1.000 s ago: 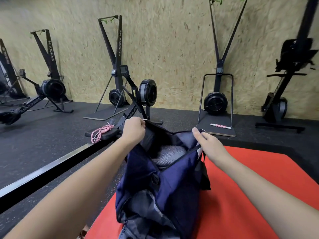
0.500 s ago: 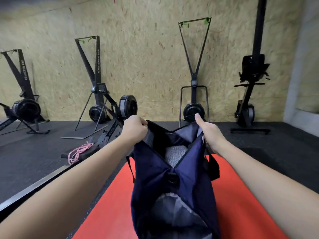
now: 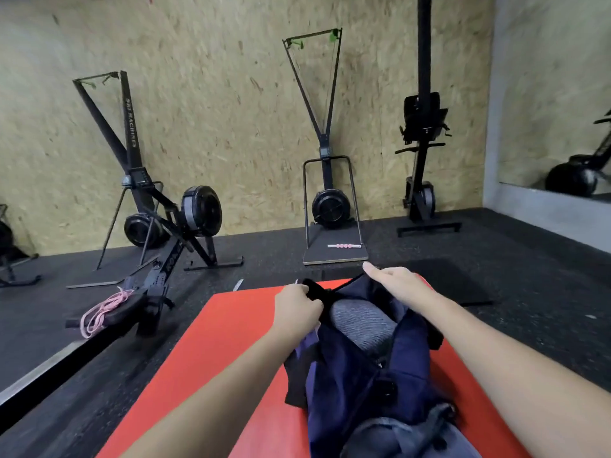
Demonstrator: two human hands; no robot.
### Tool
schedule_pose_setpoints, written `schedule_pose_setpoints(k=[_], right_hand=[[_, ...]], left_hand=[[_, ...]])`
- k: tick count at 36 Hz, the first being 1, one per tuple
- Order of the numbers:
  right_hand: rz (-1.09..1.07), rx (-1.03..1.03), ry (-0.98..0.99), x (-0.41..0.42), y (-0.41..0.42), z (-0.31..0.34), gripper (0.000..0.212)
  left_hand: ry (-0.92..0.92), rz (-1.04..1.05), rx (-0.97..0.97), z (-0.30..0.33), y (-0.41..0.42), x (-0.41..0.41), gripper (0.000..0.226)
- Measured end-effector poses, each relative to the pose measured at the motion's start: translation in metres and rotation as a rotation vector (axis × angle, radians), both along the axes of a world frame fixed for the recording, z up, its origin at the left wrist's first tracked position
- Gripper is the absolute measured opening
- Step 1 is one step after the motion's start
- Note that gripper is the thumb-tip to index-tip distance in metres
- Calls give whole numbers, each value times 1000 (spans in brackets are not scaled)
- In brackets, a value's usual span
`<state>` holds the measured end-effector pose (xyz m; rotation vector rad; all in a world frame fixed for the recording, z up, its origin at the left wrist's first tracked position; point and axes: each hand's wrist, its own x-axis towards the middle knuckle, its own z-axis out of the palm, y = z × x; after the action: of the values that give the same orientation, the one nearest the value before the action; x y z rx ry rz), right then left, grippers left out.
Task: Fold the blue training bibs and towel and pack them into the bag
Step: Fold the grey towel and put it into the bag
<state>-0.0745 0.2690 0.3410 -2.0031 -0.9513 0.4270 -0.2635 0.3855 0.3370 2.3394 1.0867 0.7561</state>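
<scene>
A person kneels over a navy bag point(image 3: 360, 375) lying lengthwise on a red mat point(image 3: 231, 332), its long axis running away from the body. The left hand point(image 3: 297, 309) grips the black far-left rim; the right hand point(image 3: 396, 284) rests on the far-right rim, fingers extended. A grey towel point(image 3: 358, 320) sits in the mouth between them.

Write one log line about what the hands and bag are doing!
left hand: grips bag edge | right hand: on bag's other edge | bag: open on red mat | grey towel: inside
</scene>
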Motion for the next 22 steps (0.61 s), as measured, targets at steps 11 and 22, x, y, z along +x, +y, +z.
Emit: schedule_pose_setpoints(k=[11, 22], right_hand=[[51, 79, -85, -25, -56, -3, 58], [0, 138, -2, -65, -186, -64, 62]], left_hand=[[97, -80, 28, -7, -53, -25, 74], [70, -166, 115, -28, -160, -63, 84]])
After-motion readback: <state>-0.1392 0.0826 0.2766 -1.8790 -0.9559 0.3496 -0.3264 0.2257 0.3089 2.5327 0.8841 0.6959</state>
